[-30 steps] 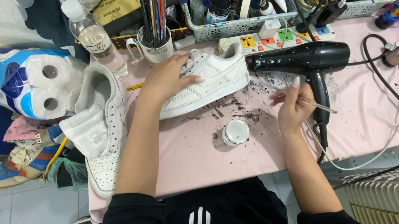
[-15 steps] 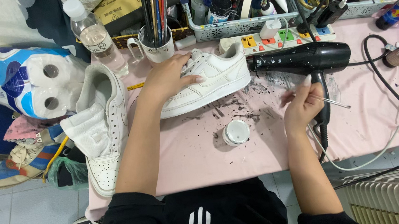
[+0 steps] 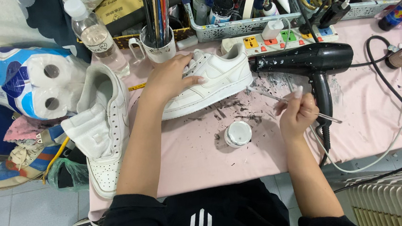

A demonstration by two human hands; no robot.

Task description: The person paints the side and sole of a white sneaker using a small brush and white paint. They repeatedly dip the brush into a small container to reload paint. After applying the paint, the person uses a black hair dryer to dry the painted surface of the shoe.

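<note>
The left hand (image 3: 172,77) is pressing flat, fingers spread, on the white sneaker (image 3: 208,82) that is lying on the pink table (image 3: 189,151). To its right, the right hand (image 3: 297,113) is pinching a thin brush (image 3: 268,95), its tip near the sneaker's heel. A small white jar (image 3: 238,134) is sitting between the 2 hands, just below the sneaker.

One head-worn camera, looking steeply down and forward over the person's own arms, close above the pink desk (image 3: 199,160), both hands mid-frame, far edge with bins at top, floor along left and bottom, lap at lower edge, no second view
</note>
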